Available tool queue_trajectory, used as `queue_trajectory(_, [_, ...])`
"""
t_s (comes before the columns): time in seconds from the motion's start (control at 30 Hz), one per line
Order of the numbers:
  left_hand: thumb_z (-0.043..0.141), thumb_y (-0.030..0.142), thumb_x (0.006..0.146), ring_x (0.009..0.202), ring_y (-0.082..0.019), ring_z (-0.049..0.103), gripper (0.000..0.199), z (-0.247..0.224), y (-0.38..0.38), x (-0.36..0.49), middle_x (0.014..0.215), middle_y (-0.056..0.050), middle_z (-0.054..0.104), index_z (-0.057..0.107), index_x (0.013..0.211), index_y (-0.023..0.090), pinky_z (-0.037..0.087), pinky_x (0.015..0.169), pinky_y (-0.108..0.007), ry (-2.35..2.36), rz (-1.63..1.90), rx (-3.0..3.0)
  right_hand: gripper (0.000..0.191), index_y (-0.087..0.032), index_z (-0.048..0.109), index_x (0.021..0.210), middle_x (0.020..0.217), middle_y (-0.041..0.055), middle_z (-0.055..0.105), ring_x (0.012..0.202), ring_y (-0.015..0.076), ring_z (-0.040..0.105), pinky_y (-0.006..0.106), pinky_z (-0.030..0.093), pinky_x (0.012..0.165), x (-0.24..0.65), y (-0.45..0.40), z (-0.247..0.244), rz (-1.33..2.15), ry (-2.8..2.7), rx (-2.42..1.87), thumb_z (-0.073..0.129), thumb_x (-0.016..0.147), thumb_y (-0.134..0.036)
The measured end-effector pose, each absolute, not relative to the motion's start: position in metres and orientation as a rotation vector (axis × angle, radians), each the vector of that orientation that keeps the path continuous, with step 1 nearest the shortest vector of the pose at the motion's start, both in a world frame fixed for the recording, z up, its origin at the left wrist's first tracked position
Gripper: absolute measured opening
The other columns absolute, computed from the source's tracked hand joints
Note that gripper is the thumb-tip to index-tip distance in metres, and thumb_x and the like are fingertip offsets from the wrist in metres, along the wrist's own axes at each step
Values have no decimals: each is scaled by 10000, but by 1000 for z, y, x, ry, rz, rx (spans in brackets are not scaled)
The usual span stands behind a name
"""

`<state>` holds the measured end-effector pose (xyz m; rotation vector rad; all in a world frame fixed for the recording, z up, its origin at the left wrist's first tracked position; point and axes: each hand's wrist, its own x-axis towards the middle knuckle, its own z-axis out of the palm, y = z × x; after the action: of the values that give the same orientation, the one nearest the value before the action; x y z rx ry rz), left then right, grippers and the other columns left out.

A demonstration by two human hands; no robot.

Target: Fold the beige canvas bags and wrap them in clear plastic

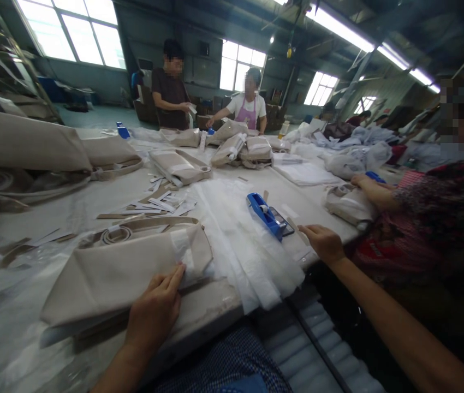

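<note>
My left hand (156, 300) lies with fingers stretched out on the near side of a beige bag (105, 278). Its fingertips touch a whitish, shiny patch (182, 248) at the bag's right end. A coiled strap (116, 234) shows at the bag's top. Off to the right, my right hand (324, 243) is closed at the table edge, thumb and fingers together. A thin grey-beige strip (292, 223) shows at its fingertips; whether it is gripped is unclear. Left of that hand stands a blue tape dispenser (265, 215), with a dark phone-like object (283, 221) beside it.
Clear plastic bags (240, 240) lie between my hands, over the table edge. Paper and card strips (154, 202) are scattered behind the bag. More beige bags (180, 165) sit farther back. A co-worker's arm (375, 194) reaches in at right; two people (172, 95) stand across the table.
</note>
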<state>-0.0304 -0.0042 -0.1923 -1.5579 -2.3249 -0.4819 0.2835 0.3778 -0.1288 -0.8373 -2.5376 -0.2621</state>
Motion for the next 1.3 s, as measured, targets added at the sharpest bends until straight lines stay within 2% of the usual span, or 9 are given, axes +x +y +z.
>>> queue_trajectory(0.07, [495, 80, 825, 1074, -219, 635, 608, -194, -4, -32, 1315, -33, 659, 516, 1423, 186, 578, 780, -282, -2318, -493, -1572, 305, -195, 754, 1114, 978, 88, 768, 822, 202, 671, 297, 468, 729, 282, 375, -109, -578, -2597, -584, 533, 931, -90])
queue_trajectory(0.17, [503, 78, 822, 1078, -223, 630, 610, -195, -4, -32, 1333, -30, 649, 513, 1423, 184, 581, 800, -288, -2342, -500, -1576, 296, -201, 738, 1131, 1012, 66, 769, 842, 185, 676, 300, 486, 773, 260, 361, -86, -690, -2588, -222, 530, 954, -87])
queue_trajectory(0.33, [501, 45, 810, 1091, -232, 614, 610, -187, -4, -26, 1364, -27, 628, 528, 1405, 175, 583, 848, -312, -2429, -493, -1567, 262, -224, 726, 1100, 945, 34, 767, 821, 154, 662, 277, 480, 770, 181, 309, -74, -454, -2547, 300, 534, 969, -104])
queue_trajectory(0.53, [480, 17, 802, 1094, -220, 590, 637, -182, -1, -24, 1406, -18, 596, 505, 1417, 180, 571, 897, -314, -2513, -524, -1571, 242, -212, 727, 869, 744, 22, 713, 663, 140, 610, 273, 389, 621, 60, 245, -88, -156, -2723, 564, 530, 986, -290])
queue_trajectory(0.67, [479, 18, 808, 1087, -227, 577, 637, -185, -1, -24, 1414, -26, 588, 486, 1425, 174, 568, 925, -341, -2495, -545, -1582, 316, -208, 718, 736, 789, 37, 743, 691, 157, 641, 271, 319, 563, -12, 230, -94, -163, -3017, 532, 608, 924, -438])
queue_trajectory(0.9, [458, -7, 781, 1049, -241, 582, 659, -190, 0, -25, 1419, -71, 580, 494, 1421, 149, 566, 936, -370, -2469, -572, -1603, 344, -253, 780, 816, 798, 74, 763, 776, 221, 679, 280, 355, 646, -69, 222, -85, -402, -3264, 483, 711, 810, -590])
queue_trajectory(1.1, [459, -6, 782, 1056, -239, 585, 665, -187, 0, -25, 1407, -73, 590, 496, 1425, 162, 563, 935, -361, -2480, -583, -1600, 490, -219, 763, 729, 768, 57, 751, 786, 217, 664, 267, 385, 674, -92, 244, -89, -35, -3367, -15, 841, 568, -675])
queue_trajectory(1.17, [468, 2, 788, 1059, -241, 582, 650, -187, -1, -24, 1409, -75, 589, 498, 1420, 150, 564, 935, -359, -2476, -573, -1601, 438, -220, 761, 720, 768, 44, 751, 766, 196, 659, 257, 392, 662, -95, 258, -89, 115, -3322, -232, 823, 628, -644])
queue_trajectory(1.3, [491, 17, 794, 1068, -244, 578, 649, -190, -2, -23, 1424, -63, 577, 489, 1427, 161, 568, 938, -364, -2458, -577, -1592, 350, -168, 766, 906, 981, 145, 757, 883, 244, 675, 297, 438, 708, -72, 269, -88, 200, -3041, -535, 616, 908, -484])
